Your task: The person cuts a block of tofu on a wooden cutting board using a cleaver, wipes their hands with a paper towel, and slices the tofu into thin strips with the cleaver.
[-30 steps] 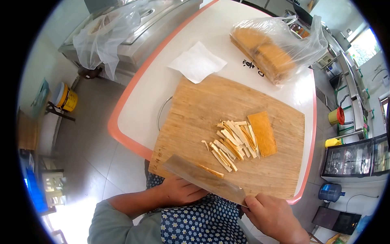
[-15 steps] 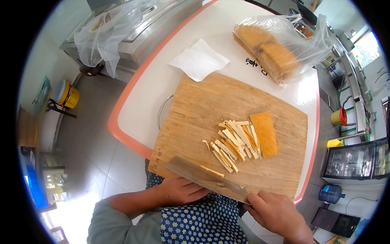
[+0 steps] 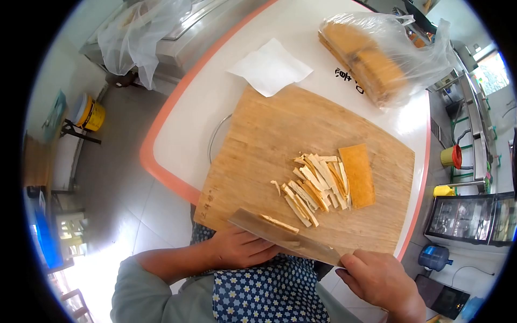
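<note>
My right hand [image 3: 379, 277] is wrapped round the handle end of a cleaver [image 3: 285, 236], whose wide blade reaches leftward along the near edge of the wooden cutting board [image 3: 264, 134]. Just behind the blade, my left hand [image 3: 242, 248] has its fingers bent and close together; whatever lies under them is hidden. One thin cut strip [image 3: 279, 223] lies along the far side of the blade. Beyond it a loose pile of pale strips of pressed tofu [image 3: 312, 185] rests on the board, beside an orange-brown slab of pressed tofu [image 3: 357, 175].
A clear plastic bag [image 3: 371, 62] of stacked slabs sits at the table's far right. White paper [image 3: 271, 67] touches the board's far edge. A metal ring handle [image 3: 214, 137] sticks out at the board's left. The white table [image 3: 177, 126] has a pink rim.
The view has shifted slightly, and the cleaver and both hands appear a little further right. The thin strip still lies by the blade; both hands keep much the same pose.
</note>
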A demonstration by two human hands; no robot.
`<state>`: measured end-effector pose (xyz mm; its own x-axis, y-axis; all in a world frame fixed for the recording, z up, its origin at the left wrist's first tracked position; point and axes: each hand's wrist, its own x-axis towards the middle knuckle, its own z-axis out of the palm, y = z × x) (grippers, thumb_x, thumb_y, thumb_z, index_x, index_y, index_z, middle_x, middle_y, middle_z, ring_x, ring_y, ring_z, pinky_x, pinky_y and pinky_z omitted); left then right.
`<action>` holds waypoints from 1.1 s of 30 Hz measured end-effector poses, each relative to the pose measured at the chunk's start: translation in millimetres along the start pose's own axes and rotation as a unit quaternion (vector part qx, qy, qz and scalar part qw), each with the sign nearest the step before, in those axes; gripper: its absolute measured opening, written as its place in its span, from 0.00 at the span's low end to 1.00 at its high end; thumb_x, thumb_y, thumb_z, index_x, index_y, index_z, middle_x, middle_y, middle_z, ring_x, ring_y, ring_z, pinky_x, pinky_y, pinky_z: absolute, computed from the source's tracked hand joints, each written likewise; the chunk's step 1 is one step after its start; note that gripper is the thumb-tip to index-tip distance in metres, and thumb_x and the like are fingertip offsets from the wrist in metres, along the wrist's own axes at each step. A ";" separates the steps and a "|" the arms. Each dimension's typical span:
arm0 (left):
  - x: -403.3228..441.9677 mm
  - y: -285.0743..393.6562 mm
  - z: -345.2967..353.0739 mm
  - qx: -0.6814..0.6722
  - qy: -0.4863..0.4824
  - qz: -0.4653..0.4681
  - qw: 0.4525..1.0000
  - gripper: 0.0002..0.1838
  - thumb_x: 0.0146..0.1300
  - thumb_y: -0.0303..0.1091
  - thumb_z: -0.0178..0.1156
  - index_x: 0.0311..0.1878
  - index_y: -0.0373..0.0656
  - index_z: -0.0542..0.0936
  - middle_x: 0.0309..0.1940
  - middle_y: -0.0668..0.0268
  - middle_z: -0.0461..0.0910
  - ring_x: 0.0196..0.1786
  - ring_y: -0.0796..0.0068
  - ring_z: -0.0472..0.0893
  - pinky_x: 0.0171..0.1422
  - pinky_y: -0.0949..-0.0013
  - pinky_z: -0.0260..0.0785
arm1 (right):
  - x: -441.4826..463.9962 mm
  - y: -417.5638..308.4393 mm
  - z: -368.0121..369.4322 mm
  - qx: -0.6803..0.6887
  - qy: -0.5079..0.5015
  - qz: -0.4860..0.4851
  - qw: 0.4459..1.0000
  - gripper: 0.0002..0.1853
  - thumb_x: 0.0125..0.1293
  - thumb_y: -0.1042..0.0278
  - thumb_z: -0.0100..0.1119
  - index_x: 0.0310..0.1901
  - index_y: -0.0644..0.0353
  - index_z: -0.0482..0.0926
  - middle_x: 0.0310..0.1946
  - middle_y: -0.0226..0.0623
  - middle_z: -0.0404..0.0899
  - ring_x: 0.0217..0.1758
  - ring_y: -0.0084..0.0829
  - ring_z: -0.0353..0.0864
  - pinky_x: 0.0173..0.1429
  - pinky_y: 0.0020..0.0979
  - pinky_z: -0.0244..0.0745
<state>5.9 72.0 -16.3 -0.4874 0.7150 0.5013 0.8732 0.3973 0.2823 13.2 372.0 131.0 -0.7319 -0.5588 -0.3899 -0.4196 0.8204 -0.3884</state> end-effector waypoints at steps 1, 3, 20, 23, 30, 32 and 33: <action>-0.1 -0.2 0.5 -0.001 0.001 0.000 1.000 0.13 0.58 0.31 0.65 0.48 0.48 0.89 0.51 0.71 0.87 0.55 0.74 0.85 0.65 0.67 0.78 | 1.5 0.5 -0.5 -0.003 -0.004 -0.001 1.000 0.10 0.69 0.63 0.67 0.42 0.56 0.76 0.29 0.39 0.79 0.31 0.47 0.82 0.33 0.46 0.77; -0.5 -0.7 0.4 -0.005 -0.005 0.001 1.000 0.13 0.58 0.31 0.66 0.47 0.48 0.89 0.51 0.71 0.87 0.55 0.74 0.85 0.64 0.67 0.78 | 4.1 0.6 -2.0 -0.005 -0.012 -0.002 1.000 0.10 0.69 0.63 0.67 0.41 0.56 0.76 0.29 0.39 0.79 0.31 0.47 0.82 0.33 0.46 0.77; -8.3 -2.7 6.2 0.025 0.002 0.012 1.000 0.16 0.59 0.33 0.65 0.51 0.49 0.88 0.55 0.70 0.86 0.61 0.73 0.83 0.62 0.68 0.78 | 49.9 -8.8 15.0 0.092 -0.019 0.004 0.996 0.13 0.72 0.59 0.62 0.40 0.60 0.73 0.33 0.50 0.82 0.38 0.56 0.84 0.42 0.53 0.78; -4.7 -2.9 7.5 0.035 -0.002 0.011 0.999 0.16 0.64 0.33 0.64 0.54 0.49 0.87 0.60 0.69 0.84 0.63 0.71 0.82 0.62 0.69 0.77 | 40.0 4.3 7.7 0.088 0.021 0.057 0.994 0.11 0.69 0.64 0.67 0.44 0.59 0.77 0.33 0.47 0.82 0.36 0.53 0.83 0.39 0.49 0.76; -6.1 0.7 3.4 -0.016 0.021 0.024 0.999 0.17 0.66 0.31 0.64 0.58 0.46 0.86 0.62 0.68 0.83 0.65 0.70 0.82 0.65 0.68 0.78 | 2.7 -3.3 2.3 0.095 0.089 0.013 0.991 0.12 0.67 0.67 0.70 0.45 0.60 0.77 0.32 0.43 0.81 0.34 0.51 0.83 0.37 0.45 0.76; -9.2 2.7 6.5 -0.014 0.027 0.029 0.999 0.17 0.66 0.32 0.63 0.58 0.47 0.86 0.63 0.67 0.82 0.65 0.70 0.82 0.65 0.66 0.77 | -1.6 -7.7 10.5 0.085 0.087 0.011 0.993 0.12 0.66 0.67 0.71 0.45 0.59 0.77 0.31 0.42 0.81 0.34 0.50 0.83 0.36 0.44 0.76; -10.0 3.3 7.1 -0.016 0.025 0.022 0.999 0.18 0.65 0.32 0.63 0.58 0.47 0.87 0.63 0.67 0.83 0.64 0.70 0.82 0.66 0.66 0.76 | -1.3 -9.4 13.0 0.076 0.084 0.009 0.994 0.12 0.66 0.68 0.71 0.44 0.59 0.76 0.31 0.40 0.80 0.33 0.49 0.83 0.35 0.43 0.76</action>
<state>13.6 70.3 -26.2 -0.4483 0.7012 0.5544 0.8939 0.3466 0.2843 25.1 363.4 124.3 -0.8238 -0.5049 -0.2578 -0.3289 0.7960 -0.5081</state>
